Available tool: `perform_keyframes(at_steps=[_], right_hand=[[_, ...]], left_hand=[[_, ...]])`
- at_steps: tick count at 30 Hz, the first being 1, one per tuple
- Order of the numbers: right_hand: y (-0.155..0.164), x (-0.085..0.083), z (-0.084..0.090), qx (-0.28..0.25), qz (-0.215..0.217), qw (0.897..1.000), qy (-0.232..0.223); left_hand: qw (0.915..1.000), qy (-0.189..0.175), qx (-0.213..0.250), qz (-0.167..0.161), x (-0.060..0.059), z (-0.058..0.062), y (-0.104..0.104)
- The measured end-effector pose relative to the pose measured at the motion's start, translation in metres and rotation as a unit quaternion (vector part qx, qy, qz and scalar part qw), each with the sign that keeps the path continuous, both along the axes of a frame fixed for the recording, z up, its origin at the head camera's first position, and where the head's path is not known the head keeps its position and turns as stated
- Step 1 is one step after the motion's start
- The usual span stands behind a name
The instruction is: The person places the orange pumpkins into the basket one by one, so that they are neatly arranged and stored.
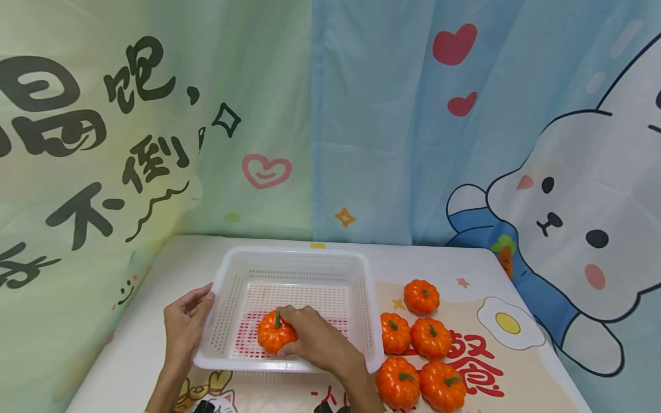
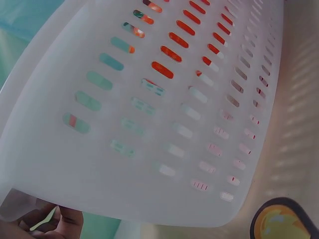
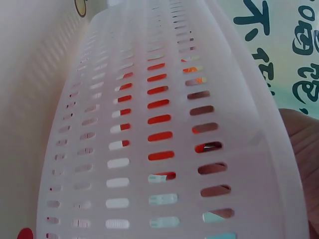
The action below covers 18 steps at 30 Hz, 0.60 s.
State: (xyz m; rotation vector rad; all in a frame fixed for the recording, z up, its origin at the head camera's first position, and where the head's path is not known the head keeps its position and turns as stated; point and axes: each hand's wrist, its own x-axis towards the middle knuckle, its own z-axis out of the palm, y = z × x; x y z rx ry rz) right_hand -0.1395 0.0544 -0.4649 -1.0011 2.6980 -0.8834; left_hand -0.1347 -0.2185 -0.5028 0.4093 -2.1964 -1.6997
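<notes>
Six toy pumpkins I count in the head view. One toy pumpkin (image 1: 275, 332) sits inside the white slotted basket (image 1: 294, 258), near its front wall, under my right hand (image 1: 315, 338), whose fingers curl over its right side and pinch it. My left hand (image 1: 185, 324) grips the basket's left rim, thumb on top, fingers wrapped beneath the edge. The basket rests on the tabletop (image 1: 155, 321), toward the left of the printed mat (image 1: 480, 355). The five loose pumpkins (image 1: 413, 350) lie on the mat just right of the basket: one farther back, two in the middle touching, two at the front touching. A fried-egg print (image 1: 508, 324) shows further right. Cartoon curtains (image 1: 413, 115) hang behind.

Left wrist view: I see the basket wall (image 2: 149, 99) filling the frame, orange showing through its upper slots. The fingertips (image 2: 70, 221) of my left hand appear at the lower edge, against the rim.

Right wrist view: the basket wall (image 3: 164, 129) again, close up, orange visible through the middle slots. Part of a hand (image 3: 299, 149) shows at the right margin; its fingers are out of frame here.
</notes>
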Motion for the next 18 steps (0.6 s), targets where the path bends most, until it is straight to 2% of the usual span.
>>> perform_keyframes(at_steps=[18], right_hand=[[-0.016,-0.005,-0.006,-0.002,0.012,1.000,0.010]], left_hand=[[1.0000,-0.004,-0.001,0.001,0.000,-0.001,0.000]])
